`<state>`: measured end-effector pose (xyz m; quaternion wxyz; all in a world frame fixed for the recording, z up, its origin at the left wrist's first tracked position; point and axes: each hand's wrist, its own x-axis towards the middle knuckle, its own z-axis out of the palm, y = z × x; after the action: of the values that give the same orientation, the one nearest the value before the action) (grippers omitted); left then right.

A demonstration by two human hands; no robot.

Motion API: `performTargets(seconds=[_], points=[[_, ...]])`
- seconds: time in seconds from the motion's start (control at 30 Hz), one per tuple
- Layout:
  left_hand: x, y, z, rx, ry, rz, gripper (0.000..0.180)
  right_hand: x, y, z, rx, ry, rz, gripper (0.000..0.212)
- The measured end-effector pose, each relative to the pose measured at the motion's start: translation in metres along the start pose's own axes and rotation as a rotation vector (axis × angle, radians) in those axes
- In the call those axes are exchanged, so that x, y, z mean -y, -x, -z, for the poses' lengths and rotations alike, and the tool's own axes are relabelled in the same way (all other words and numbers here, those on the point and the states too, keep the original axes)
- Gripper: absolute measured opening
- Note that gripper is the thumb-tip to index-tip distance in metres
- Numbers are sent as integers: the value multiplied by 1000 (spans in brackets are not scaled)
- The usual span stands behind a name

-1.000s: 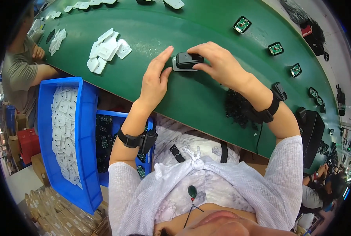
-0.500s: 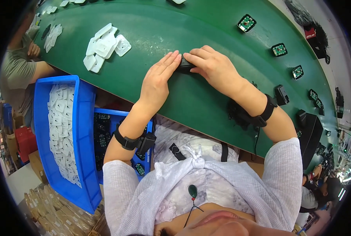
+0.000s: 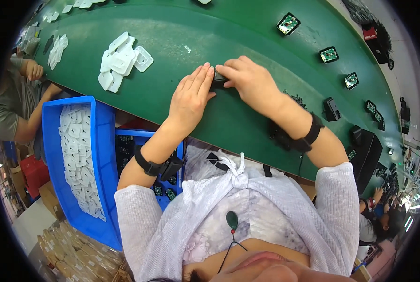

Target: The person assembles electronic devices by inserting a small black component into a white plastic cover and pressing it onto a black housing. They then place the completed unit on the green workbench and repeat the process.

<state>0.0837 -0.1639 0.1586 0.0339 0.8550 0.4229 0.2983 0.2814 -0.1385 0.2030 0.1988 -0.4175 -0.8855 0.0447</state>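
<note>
Between my hands on the green table lies a small black plastic case (image 3: 219, 80), mostly covered by fingers. My left hand (image 3: 189, 97) is pressed along its left side, fingers straight and together, thumb near its lower edge. From the right, my right hand (image 3: 251, 81) grips the case, with bent fingers over its top and the thumb at its near side. What lies inside the case is hidden. Dark small pieces (image 3: 294, 98) lie in a heap beside my right forearm, which partly hides them.
White plastic plates (image 3: 120, 61) are piled left on the table (image 3: 181, 33). Black housings with green circuit boards (image 3: 329, 55) stand along the right. A blue bin (image 3: 107, 155) of white plates and a lower blue tray flank my left arm. Another person's hand (image 3: 32, 70) is at far left.
My right hand has shifted slightly left and its fingers have bent more over the case. My left thumb now shows. The view has shifted a little.
</note>
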Motion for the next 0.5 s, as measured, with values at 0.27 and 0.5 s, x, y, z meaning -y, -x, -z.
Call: performTargets(seconds=[0.27,0.5], points=[[-7,-32,10,14,1100,729,30,-29,-27,34,177,-1152,-423,47],[-14,-43,5,-39,1364,748,33,-29,-46,44,187,-954,-377,45]])
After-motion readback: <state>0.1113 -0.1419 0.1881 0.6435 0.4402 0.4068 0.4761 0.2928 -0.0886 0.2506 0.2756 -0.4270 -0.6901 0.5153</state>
